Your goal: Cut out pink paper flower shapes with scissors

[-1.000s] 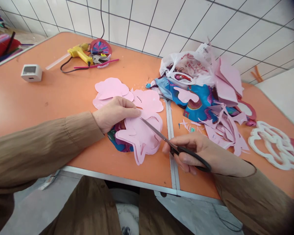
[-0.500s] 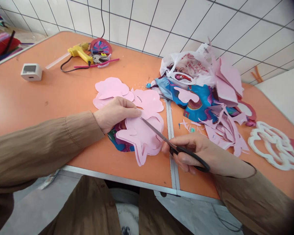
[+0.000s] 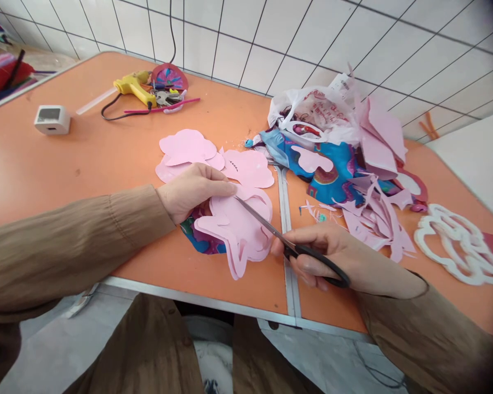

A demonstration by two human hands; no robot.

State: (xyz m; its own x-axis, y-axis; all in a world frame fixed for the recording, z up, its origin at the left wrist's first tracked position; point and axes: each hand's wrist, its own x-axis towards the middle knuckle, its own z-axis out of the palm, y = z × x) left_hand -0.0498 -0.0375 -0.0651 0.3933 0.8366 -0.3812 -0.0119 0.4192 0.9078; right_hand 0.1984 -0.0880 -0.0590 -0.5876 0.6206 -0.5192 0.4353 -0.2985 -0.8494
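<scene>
Black-handled scissors sit in my right hand, the fingers wrapped round the handles. Their blades point up and left, the tips close to my left thumb. My left hand pinches a small piece of pink sheet between thumb and forefinger; the pinched part is mostly hidden. Under the blades lie stacked pink cut-outs with curvy outlines. A dark blue patterned piece shows beneath them. Just beyond my left hand are more pink cloud-like cut-outs, one with small dark marks.
On the orange table, a yellow glue gun and a white box-shaped device lie back left. A plastic bag, blue patterned material, pink scraps and white cloud-shaped outlines fill the right side. A tiled wall borders the back.
Hardly anything differs. The scissors and both hands stay in nearly the same place, and the stacked pink cut-outs have shifted very slightly.
</scene>
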